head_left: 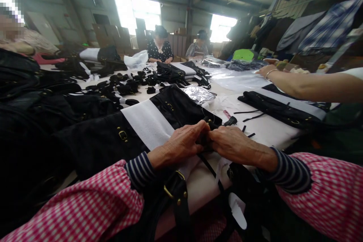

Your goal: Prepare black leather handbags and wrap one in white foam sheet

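Note:
A black bag (pixel 181 107) with brass-coloured fittings and a white paper band (pixel 147 123) around it lies in front of me. At its near right corner, my left hand (pixel 188 136) and my right hand (pixel 231 141) meet, fingers closed on a black strap of the bag. The gripped part is mostly hidden by the fingers. Below my hands, a thin black strap (pixel 210 168) and a wider strap with a brass buckle (pixel 176 189) hang over the table edge. A white tag (pixel 238 211) dangles near them.
More black bags (pixel 93 106) are heaped at left. Small black parts (pixel 127 83) are scattered beyond. A co-worker's arm (pixel 306 85) reaches in from the right above another banded bag (pixel 283 107). A pink-handled tool (pixel 227 114) and clear plastic (pixel 200 94) lie on the white table (pixel 278 134).

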`<action>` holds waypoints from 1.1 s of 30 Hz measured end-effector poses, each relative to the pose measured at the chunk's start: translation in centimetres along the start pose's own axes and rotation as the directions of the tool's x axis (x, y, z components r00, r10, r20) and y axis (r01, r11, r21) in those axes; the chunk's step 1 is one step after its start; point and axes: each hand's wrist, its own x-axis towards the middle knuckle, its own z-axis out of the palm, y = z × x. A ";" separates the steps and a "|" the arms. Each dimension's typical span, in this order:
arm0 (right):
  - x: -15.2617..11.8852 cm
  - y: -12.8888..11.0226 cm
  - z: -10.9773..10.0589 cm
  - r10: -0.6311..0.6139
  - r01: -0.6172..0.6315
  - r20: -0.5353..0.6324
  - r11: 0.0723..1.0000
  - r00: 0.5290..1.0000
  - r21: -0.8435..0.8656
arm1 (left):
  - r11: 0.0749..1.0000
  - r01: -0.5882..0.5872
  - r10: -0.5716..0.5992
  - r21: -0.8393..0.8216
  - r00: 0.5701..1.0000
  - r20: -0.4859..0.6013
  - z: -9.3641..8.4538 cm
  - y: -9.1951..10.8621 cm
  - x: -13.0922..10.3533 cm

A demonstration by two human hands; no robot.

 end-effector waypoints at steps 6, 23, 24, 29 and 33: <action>0.5 1.6 0.9 -0.001 -0.037 0.051 0.661 0.999 0.750 | 1.000 0.022 -0.023 -0.009 1.000 -0.007 -0.1 -0.2 0.2; -1.7 2.4 1.4 0.061 -0.105 0.085 0.543 0.994 0.833 | 0.997 -0.007 0.002 0.078 0.998 0.056 0.2 -0.8 0.8; -1.5 2.0 1.2 0.046 -0.081 0.067 0.619 0.997 0.781 | 0.997 -0.007 0.003 0.082 0.999 0.052 0.3 -0.8 0.7; -0.5 0.8 0.8 0.022 -0.005 -0.036 0.912 0.999 0.411 | 0.994 -0.021 0.019 0.110 1.000 0.019 0.2 -1.0 0.6; -0.7 1.1 1.0 0.013 0.000 -0.021 0.855 1.000 0.518 | 0.996 -0.014 0.013 0.084 1.000 0.013 0.2 -0.9 0.6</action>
